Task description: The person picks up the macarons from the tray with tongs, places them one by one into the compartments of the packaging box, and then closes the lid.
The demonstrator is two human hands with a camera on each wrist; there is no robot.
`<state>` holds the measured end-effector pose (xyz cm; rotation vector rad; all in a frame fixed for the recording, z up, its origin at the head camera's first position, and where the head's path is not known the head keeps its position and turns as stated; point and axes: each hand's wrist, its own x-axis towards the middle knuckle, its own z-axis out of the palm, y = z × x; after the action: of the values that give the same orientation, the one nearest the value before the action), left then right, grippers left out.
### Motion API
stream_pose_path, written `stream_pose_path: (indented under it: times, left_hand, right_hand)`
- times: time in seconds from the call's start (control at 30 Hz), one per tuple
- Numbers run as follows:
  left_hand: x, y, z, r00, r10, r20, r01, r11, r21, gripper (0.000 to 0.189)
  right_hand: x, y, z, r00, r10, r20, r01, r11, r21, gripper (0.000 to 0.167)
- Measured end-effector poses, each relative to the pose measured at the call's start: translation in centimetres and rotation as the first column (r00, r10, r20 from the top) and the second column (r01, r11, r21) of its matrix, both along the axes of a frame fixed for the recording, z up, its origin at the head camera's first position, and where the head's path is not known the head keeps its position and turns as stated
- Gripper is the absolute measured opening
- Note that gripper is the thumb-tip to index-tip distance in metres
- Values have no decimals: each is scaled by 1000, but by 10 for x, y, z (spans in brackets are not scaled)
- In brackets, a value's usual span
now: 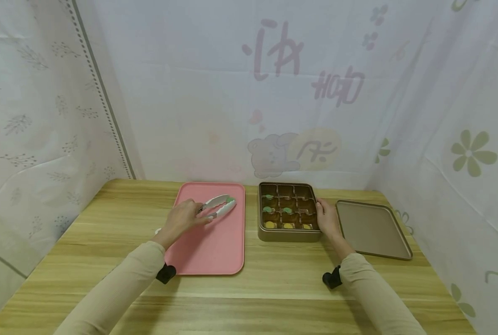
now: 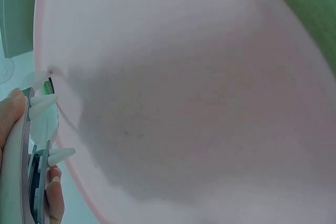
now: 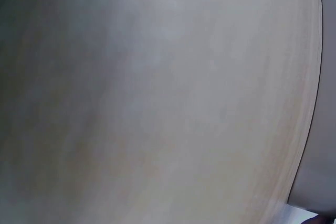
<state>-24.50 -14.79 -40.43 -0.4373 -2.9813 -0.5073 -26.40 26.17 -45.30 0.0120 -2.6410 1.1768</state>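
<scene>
The slim plastic tongs [image 1: 222, 212] were white and grey, and the small piece [image 1: 230, 199] at their tips was green. In front of me the rectangular plastic tray [image 1: 215, 253] was plain pink. The square metal tin [image 1: 288, 236] was dull bronze, its divided plastic insert [image 1: 285, 190] dark brown, dotted with round pieces [image 1: 270, 224] in green and yellow. Streaky yellow-brown grain ran over the wooden surface [image 1: 282, 288]; the hanging white cloth [image 1: 190, 93] carried olive flowers, grey sprigs and mauve lettering.
</scene>
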Motion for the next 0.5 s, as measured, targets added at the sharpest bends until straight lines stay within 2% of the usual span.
stream_pose_path:
  times: [0.27,0.5]
  left_hand:
    - [-2,-1,-3,1000,-13,-20,13,1000,-4,35]
    - [-3,-2,-5,1000,-13,-12,13,1000,7,35]
  right_hand:
    - [0,1,-1,1000,2,-11,-2,1000,-2,37]
    - [0,1,-1,1000,-1,-3,1,1000,5,38]
